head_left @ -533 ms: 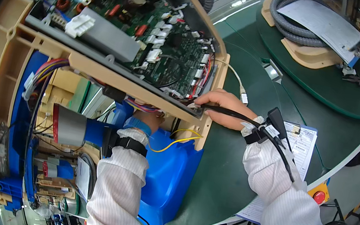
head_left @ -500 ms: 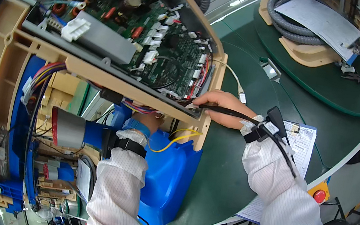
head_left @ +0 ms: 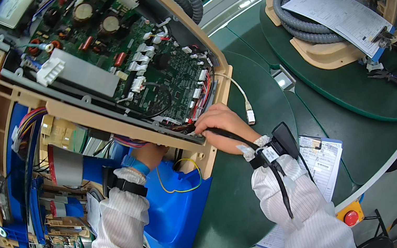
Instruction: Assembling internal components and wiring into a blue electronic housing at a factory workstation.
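A beige housing (head_left: 119, 123) lies tilted before me, holding a green circuit board (head_left: 173, 85) with capacitors, white connectors and a grey metal block. At the near right corner my right hand (head_left: 227, 129) reaches over the rim, its fingers pinched on a bundle of thin wires (head_left: 184, 128). Below that rim is my left hand (head_left: 149, 153), tucked under the housing with its fingers hidden, near coloured wires (head_left: 129, 141). A yellow wire (head_left: 176, 191) loops down in front of a blue plastic part (head_left: 175, 210).
A white cable (head_left: 241, 89) with a plug lies right of the housing on the green table (head_left: 246, 185). Beyond sit a grey corrugated hose (head_left: 314, 37) and a clipboard (head_left: 342, 16). Another clipboard (head_left: 326, 165) is by my right forearm. A red button (head_left: 351, 218) stands at the table's edge.
The view has shifted, so the housing and both hands appear farther left. My left hand has gone deeper under the rim; my right hand stays at the corner wires. The yellow wire hangs differently.
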Demonstrator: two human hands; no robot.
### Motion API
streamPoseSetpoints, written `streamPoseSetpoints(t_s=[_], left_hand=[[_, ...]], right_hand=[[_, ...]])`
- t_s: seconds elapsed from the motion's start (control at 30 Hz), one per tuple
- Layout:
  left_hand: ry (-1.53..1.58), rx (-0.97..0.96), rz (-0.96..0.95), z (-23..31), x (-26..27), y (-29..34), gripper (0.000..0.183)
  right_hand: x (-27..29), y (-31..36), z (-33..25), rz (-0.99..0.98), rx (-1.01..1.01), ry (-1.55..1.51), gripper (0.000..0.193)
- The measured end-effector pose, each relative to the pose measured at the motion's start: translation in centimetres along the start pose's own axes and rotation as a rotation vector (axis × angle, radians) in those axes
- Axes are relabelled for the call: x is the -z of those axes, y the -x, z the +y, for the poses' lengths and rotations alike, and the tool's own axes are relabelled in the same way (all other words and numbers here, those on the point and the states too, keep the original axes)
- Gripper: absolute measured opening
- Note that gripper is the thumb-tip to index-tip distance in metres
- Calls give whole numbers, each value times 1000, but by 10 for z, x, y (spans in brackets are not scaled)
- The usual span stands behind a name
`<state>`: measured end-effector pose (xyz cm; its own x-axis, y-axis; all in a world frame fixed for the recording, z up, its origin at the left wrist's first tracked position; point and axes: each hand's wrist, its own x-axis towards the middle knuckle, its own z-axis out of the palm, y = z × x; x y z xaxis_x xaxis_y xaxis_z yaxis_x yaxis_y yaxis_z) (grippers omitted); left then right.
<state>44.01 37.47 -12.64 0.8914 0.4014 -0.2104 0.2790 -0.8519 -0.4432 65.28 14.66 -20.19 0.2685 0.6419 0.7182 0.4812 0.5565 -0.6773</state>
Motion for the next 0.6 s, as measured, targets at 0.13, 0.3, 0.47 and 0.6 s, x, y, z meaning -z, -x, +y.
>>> streamPoseSetpoints(t_s=[0.13, 0.3, 0.47, 0.6], left_hand=[[12, -126, 119, 7, 6, -1, 25], [-234, -367, 296, 8, 13, 8, 28], [-8, -339, 298, 21, 26, 10, 25], [-177, -385, 241, 25, 28, 5, 22]], right_hand=[[-6, 2, 0, 30, 22, -36, 23], [-7, 6, 0, -8, -57, -53, 37], [-4, 8, -5, -40, -86, -11, 47], [0, 8, -8, -67, -124, 30, 50]])
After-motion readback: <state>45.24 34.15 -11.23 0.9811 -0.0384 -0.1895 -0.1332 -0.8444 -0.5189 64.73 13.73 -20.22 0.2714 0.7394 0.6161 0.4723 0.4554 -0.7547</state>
